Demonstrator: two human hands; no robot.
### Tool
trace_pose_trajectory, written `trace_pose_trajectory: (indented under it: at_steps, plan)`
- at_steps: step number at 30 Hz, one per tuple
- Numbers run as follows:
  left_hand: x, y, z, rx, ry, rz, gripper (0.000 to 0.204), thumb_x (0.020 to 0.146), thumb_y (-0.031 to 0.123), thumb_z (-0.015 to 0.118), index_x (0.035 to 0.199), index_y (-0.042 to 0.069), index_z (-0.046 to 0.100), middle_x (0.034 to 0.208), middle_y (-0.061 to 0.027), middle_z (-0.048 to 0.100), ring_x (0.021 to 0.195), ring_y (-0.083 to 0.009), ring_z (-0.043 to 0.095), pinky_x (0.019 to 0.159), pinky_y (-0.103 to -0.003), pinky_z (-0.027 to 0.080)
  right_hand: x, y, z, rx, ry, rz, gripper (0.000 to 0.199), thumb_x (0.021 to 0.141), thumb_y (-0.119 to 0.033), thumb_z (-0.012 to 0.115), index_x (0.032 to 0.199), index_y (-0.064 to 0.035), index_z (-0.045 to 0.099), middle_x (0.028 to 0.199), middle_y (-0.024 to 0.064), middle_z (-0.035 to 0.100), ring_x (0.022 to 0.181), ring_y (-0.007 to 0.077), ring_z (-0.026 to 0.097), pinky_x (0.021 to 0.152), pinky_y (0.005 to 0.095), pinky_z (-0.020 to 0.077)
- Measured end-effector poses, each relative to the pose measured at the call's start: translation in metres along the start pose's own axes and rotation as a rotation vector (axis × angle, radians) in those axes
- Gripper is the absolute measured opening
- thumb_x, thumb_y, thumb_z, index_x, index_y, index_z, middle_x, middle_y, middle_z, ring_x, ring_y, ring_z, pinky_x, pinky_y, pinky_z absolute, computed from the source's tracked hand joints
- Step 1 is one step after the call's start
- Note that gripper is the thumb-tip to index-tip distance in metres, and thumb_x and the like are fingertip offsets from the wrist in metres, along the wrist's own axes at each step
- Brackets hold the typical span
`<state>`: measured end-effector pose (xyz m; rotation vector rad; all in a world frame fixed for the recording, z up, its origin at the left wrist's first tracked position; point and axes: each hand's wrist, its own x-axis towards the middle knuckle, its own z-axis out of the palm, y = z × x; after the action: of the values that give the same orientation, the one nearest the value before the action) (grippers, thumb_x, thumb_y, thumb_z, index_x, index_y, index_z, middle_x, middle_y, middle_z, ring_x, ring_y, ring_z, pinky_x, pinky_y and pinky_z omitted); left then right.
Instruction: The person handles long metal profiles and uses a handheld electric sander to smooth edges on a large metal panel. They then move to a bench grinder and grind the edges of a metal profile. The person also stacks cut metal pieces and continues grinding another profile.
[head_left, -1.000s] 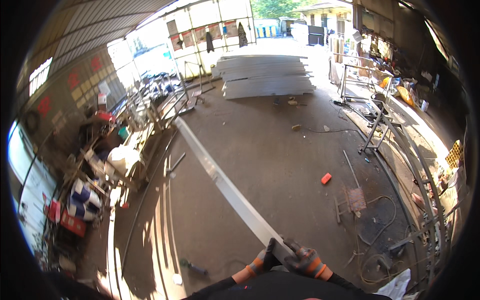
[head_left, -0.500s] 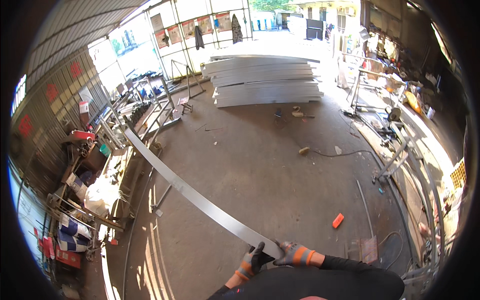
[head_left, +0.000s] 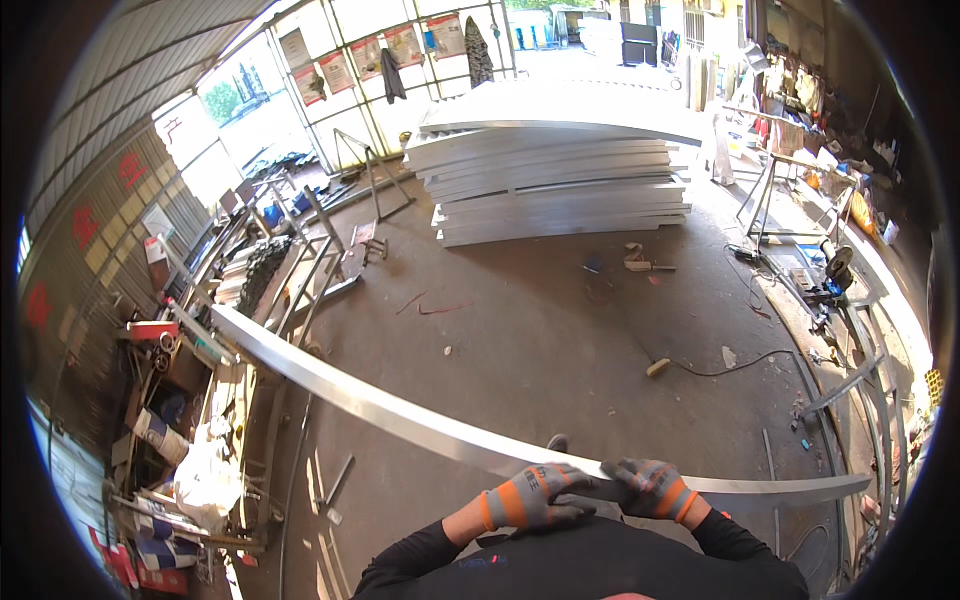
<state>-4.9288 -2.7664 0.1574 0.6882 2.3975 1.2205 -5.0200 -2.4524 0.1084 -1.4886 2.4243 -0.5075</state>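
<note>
A long silvery metal tube (head_left: 400,410) runs across in front of my body, from the racks at the left to a free end at the lower right. My left hand (head_left: 538,495), in a grey and orange work glove, is wrapped over the tube near my waist. Just to its right, my right hand (head_left: 650,488) grips the same tube in a matching glove. Part of the fingers of both hands is hidden behind the tube and the gloves. The tip of a shoe (head_left: 557,443) shows just beyond the tube.
Ahead stands a large stack of silvery metal lengths (head_left: 560,190). Metal frames (head_left: 370,175) and a cluttered bench (head_left: 215,450) line the left. On the right are a stand (head_left: 765,200), a cutting machine (head_left: 838,268) and curved bars. A cable (head_left: 720,370) lies on the concrete floor (head_left: 480,330).
The tube has shifted to the right, so a long part now reaches past my right hand. Both hands now grip it away from its end, slightly farther apart. The view has also shifted.
</note>
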Motion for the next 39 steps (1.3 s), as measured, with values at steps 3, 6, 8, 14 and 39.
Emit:
trace_pose_trajectory:
  at_steps: [3, 6, 8, 14, 39]
  plan:
    - [0.125, -0.099, -0.128, 0.526, 0.269, 0.203, 0.077, 0.094, 0.051, 0.087, 0.154, 0.006, 0.067, 0.152, -0.0191, 0.07, 0.142, -0.0379, 0.066, 0.12, -0.054, 0.051, 0.144, 0.117, -0.033, -0.035, -0.056, 0.013, 0.073, 0.09, -0.024, 0.074, 0.161, -0.0164, 0.061, 0.132, 0.0152, 0.075, 0.11, 0.0383, 0.078, 0.092, 0.0475, 0.0656]
    - [0.23, -0.188, -0.256, 0.754, 0.109, -0.095, 0.084, 0.09, 0.068, 0.086, 0.143, 0.005, 0.07, 0.129, -0.0199, 0.077, 0.128, -0.0385, 0.073, 0.109, -0.053, 0.056, 0.29, 0.229, -0.094, -0.051, 0.01, -0.062, 0.073, 0.095, -0.027, 0.073, 0.166, -0.0187, 0.057, 0.136, 0.0188, 0.072, 0.107, 0.0388, 0.078, 0.091, 0.0477, 0.0656]
    - [0.279, -0.229, -0.344, 0.743, 0.098, -0.197, 0.081, 0.087, 0.072, 0.087, 0.13, 0.005, 0.072, 0.11, -0.0162, 0.079, 0.108, -0.0383, 0.078, 0.096, -0.051, 0.06, 0.383, 0.293, -0.144, -0.103, -0.011, -0.113, 0.074, 0.097, -0.029, 0.074, 0.168, -0.021, 0.056, 0.136, 0.0194, 0.072, 0.107, 0.0385, 0.079, 0.091, 0.0487, 0.0654]
    - [0.444, -0.374, -0.607, 0.803, 0.18, -0.133, 0.078, 0.081, 0.069, 0.095, 0.116, 0.004, 0.068, 0.104, -0.0204, 0.076, 0.095, -0.0395, 0.077, 0.081, -0.051, 0.059, 0.638, 0.46, -0.295, -0.331, 0.261, -0.192, 0.069, 0.102, -0.035, 0.073, 0.168, -0.0209, 0.058, 0.147, 0.0178, 0.07, 0.129, 0.0384, 0.073, 0.107, 0.0524, 0.0595]
    - [1.576, -0.884, -1.409, 1.05, 0.438, 0.086, 0.066, 0.093, 0.065, 0.09, 0.097, 0.004, 0.068, 0.096, -0.0218, 0.074, 0.092, -0.05, 0.072, 0.082, -0.057, 0.057, 1.022, 1.236, -0.061, 0.669, 0.17, 1.683, 0.081, 0.103, -0.054, 0.072, 0.169, -0.0111, 0.056, 0.169, 0.0223, 0.061, 0.155, 0.0411, 0.058, 0.127, 0.054, 0.0484]
